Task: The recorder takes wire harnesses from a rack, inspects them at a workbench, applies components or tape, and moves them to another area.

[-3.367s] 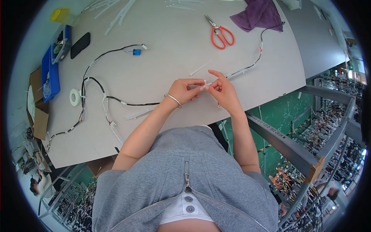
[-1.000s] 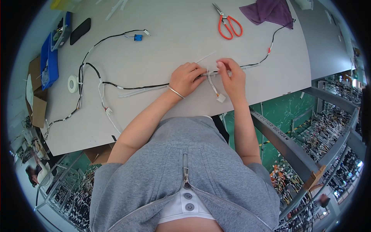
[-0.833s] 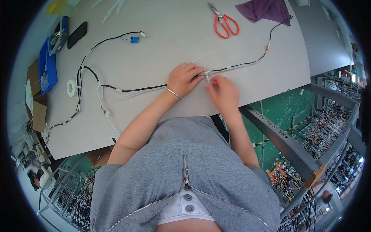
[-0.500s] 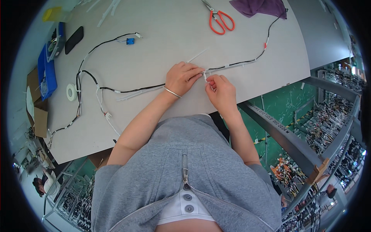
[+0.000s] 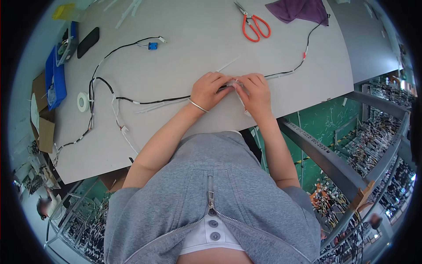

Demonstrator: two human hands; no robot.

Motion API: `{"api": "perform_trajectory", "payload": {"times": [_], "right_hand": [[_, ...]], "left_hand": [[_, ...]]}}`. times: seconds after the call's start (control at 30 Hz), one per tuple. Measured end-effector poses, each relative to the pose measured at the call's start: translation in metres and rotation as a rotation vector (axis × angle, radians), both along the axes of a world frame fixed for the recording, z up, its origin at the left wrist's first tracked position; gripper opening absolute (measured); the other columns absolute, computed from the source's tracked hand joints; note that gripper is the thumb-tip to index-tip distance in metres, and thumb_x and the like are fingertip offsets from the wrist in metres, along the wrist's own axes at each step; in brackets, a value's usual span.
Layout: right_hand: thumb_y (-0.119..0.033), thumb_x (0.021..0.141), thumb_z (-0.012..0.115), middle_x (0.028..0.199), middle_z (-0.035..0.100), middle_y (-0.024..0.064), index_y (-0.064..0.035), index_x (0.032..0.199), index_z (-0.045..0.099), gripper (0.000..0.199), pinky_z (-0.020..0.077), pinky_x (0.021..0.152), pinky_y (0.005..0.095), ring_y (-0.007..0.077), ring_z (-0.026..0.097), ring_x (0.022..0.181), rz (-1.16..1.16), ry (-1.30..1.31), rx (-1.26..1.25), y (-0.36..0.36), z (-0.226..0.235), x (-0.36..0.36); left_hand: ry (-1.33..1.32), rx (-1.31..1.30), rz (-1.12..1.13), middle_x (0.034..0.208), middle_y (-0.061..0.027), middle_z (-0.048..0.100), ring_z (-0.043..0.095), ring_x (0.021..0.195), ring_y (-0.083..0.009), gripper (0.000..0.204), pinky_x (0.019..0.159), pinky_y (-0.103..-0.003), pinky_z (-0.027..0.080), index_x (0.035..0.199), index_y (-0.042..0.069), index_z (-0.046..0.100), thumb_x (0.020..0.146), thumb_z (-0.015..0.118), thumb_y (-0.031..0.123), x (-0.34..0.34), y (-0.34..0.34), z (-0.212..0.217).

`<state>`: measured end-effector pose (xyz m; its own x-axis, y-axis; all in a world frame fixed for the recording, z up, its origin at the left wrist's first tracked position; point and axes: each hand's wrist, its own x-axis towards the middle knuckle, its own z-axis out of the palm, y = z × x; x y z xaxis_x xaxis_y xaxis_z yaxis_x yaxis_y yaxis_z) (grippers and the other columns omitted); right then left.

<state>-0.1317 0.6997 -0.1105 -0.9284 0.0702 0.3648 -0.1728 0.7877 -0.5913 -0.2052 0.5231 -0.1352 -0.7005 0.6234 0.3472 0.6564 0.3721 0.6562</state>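
Observation:
A black wire harness (image 5: 154,101) runs across the table and passes under my fingers. My left hand (image 5: 208,91) is closed on the harness, its thumb and fingertips pinching it. Right beside it, my right hand (image 5: 256,93) is also closed, with fingertips meeting the left ones at the harness. A narrow white strip (image 5: 240,97) hangs down from the right thumb and fingers; whether it is tape or a tie I cannot tell. Thin white strips (image 5: 154,107) lie along the harness left of my hands. The exact contact point is hidden by the fingertips.
Red-handled scissors (image 5: 256,29) and a purple cloth (image 5: 293,9) lie at the far side. Leftward are a white tape roll (image 5: 82,102), a black phone-like slab (image 5: 88,42), a blue bin (image 5: 55,81) and a cardboard box (image 5: 45,137). A blue connector (image 5: 152,45) ends one branch. A metal frame (image 5: 323,152) stands right.
My right hand has risen to the harness, its fingertips now against the left hand's. The white strip now hangs below the right fingers. The whole view has shifted slightly.

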Motion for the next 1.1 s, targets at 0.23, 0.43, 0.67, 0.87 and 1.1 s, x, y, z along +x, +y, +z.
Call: {"api": "perform_trajectory", "payload": {"times": [0.23, 0.43, 0.67, 0.87, 1.1], "right_hand": [[-0.016, 0.087, 0.071, 0.083, 0.065, 0.0056, -0.0063, 0.088, 0.063, 0.013, 0.0466, 0.071, 0.0390, 0.0272, 0.061, 0.080, 0.069, -0.116, -0.095, 0.007, -0.002, -0.016], [-0.014, 0.088, 0.071, 0.079, 0.065, 0.0071, -0.0064, 0.088, 0.064, 0.010, 0.0471, 0.068, 0.0395, 0.0281, 0.062, 0.075, 0.053, -0.169, -0.269, 0.007, -0.009, -0.014], [-0.009, 0.086, 0.073, 0.086, 0.070, 0.0070, -0.0061, 0.090, 0.068, 0.007, 0.0498, 0.072, 0.0377, 0.0275, 0.065, 0.081, 0.099, 0.020, -0.180, 0.002, -0.006, -0.001], [-0.010, 0.085, 0.073, 0.091, 0.071, 0.0088, -0.0057, 0.096, 0.069, 0.011, 0.0507, 0.078, 0.0370, 0.0279, 0.066, 0.086, 0.012, 0.027, -0.115, 0.002, 0.004, 0.013], [-0.023, 0.101, 0.060, 0.105, 0.070, 0.0107, -0.0039, 0.116, 0.066, 0.025, 0.0539, 0.081, 0.0332, 0.0192, 0.068, 0.092, -0.132, -0.727, -0.962, -0.028, 0.025, 0.064]], "left_hand": [[0.083, -0.050, -0.038, 0.087, -0.0018, 0.064, 0.061, 0.077, -0.0228, 0.021, 0.066, -0.036, 0.050, 0.098, 0.012, 0.070, 0.078, 0.077, 0.018, 0.000, 0.001, -0.002], [0.076, -0.033, -0.032, 0.084, -0.0003, 0.062, 0.059, 0.075, -0.0213, 0.015, 0.063, -0.035, 0.049, 0.091, 0.013, 0.072, 0.078, 0.077, 0.018, -0.002, 0.001, -0.001], [0.077, -0.096, 0.016, 0.081, 0.0016, 0.062, 0.058, 0.072, -0.0194, 0.015, 0.060, -0.033, 0.048, 0.092, 0.015, 0.076, 0.078, 0.077, 0.018, -0.001, -0.001, 0.004], [0.110, -0.093, -0.064, 0.090, 0.0010, 0.065, 0.062, 0.082, -0.0215, 0.028, 0.070, -0.035, 0.051, 0.102, 0.018, 0.074, 0.077, 0.079, 0.028, -0.003, -0.001, -0.006], [0.039, -0.353, -0.060, 0.111, -0.0062, 0.067, 0.063, 0.104, -0.0290, 0.058, 0.088, -0.040, 0.051, 0.125, 0.012, 0.064, 0.074, 0.083, 0.031, -0.013, -0.099, 0.041]]}}
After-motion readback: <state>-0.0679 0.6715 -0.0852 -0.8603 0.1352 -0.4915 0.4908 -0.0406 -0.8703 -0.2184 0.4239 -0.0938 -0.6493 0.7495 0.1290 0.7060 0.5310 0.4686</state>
